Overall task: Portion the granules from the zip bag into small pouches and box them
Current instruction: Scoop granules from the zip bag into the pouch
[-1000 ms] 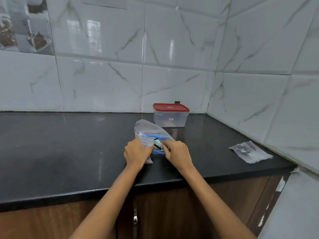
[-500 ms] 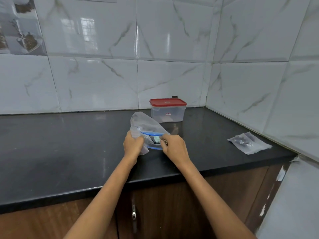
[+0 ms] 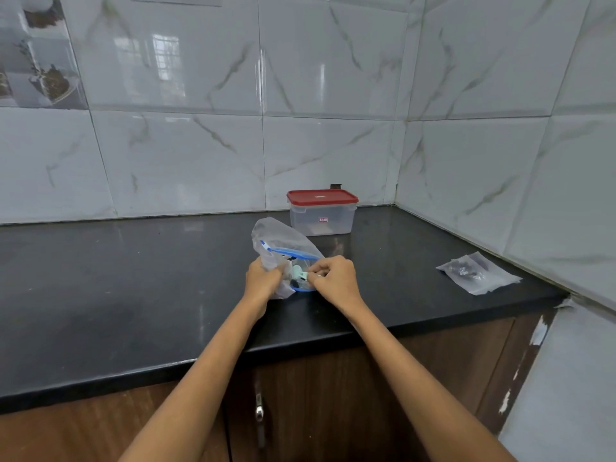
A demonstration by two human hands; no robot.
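Zip bag [image 3: 283, 243] looks thin, floppy and light, so grab it by the blue rim. Left hand [image 3: 263, 281] and right hand [image 3: 335, 278] both have fingers curled, pinching its mouth on the counter [image 3: 133, 278].

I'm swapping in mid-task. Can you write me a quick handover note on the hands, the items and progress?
Left hand grips the clear blue-zipped plastic bag at its mouth; right hand pinches the opposite edge.
The bag rests on the black countertop.
The clear box with red lid sits closed behind it.
Small clear pouches lie to the right, one apparently holding dark granules.
Left: portion the rest, box the pouches.
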